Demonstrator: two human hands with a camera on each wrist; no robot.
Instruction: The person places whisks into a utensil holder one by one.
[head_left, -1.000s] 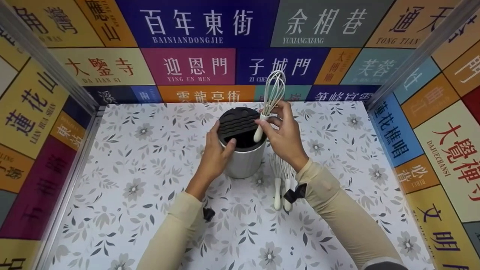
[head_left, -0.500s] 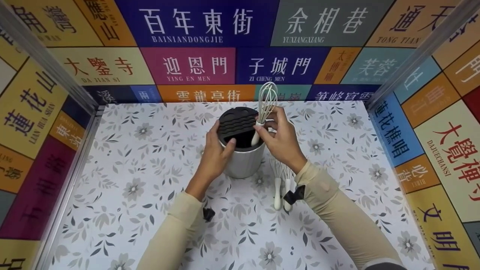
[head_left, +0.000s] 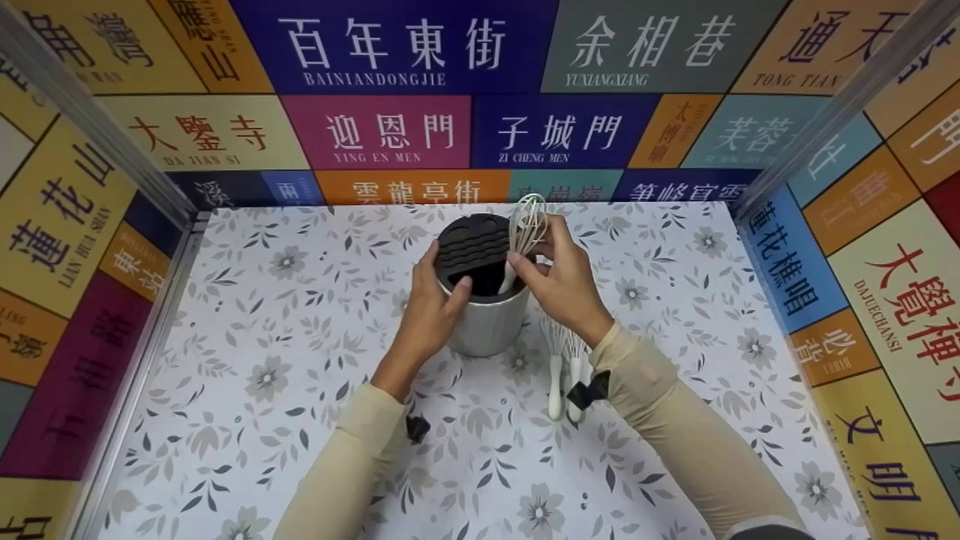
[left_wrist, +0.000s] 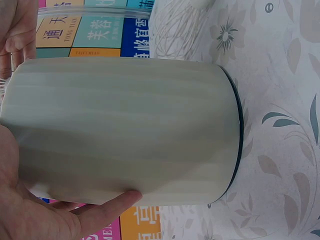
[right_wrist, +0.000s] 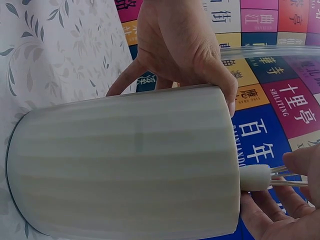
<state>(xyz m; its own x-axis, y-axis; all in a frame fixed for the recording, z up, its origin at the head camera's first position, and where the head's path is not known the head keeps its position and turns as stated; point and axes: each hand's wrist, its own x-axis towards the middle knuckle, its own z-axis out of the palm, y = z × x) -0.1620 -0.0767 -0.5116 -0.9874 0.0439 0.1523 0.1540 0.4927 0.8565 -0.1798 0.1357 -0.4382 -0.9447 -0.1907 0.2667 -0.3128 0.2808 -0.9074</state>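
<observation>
A pale grey ribbed utensil holder (head_left: 487,330) stands upright on the table, with a black slotted insert (head_left: 472,251) at its top. My left hand (head_left: 427,311) grips the holder's left side, its thumb hooked over the front rim. A cream-handled whisk (head_left: 528,221) is pinched by my right hand (head_left: 570,281) at the right rim; its wires point up and its lower handle is down in the large opening. In the right wrist view, the top of the whisk handle (right_wrist: 255,178) shows just above the rim. The handle's lower end is hidden inside.
Two more whisks lie side by side right of the holder, a left one (head_left: 555,386) and a right one (head_left: 575,375), partly covered by my right wrist and its black strap mount (head_left: 592,386). Printed panels (head_left: 405,135) wall in the flower-patterned table (head_left: 262,450).
My right hand has moved the whisk down and slightly left, from above the holder's opening until its handle sits partly inside. The left hand and the holder have stayed still.
</observation>
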